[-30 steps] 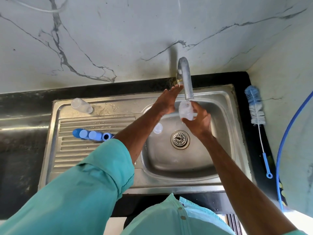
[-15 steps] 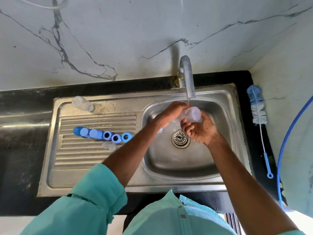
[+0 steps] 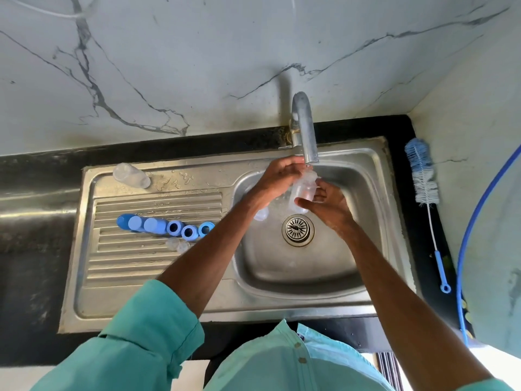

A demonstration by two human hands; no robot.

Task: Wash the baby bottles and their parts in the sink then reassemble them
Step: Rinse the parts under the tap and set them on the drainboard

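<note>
The steel sink (image 3: 375, 176) sits in the dark tabletop (image 3: 33, 249), ribbed drainboard on the left, basin on the right. The tap (image 3: 306, 131) reaches out from the far wall over the basin. Just below its spout both hands hold the clear bottle (image 3: 303, 190), its long axis running near to far and its mouth seemingly tipped up toward the spout. The left hand (image 3: 277, 179) curls round the far upper end. The right hand (image 3: 328, 206) pinches the near base between thumb and fingers. Blue caps and rings (image 3: 166, 225) lie well apart to the left, on the drainboard.
</note>
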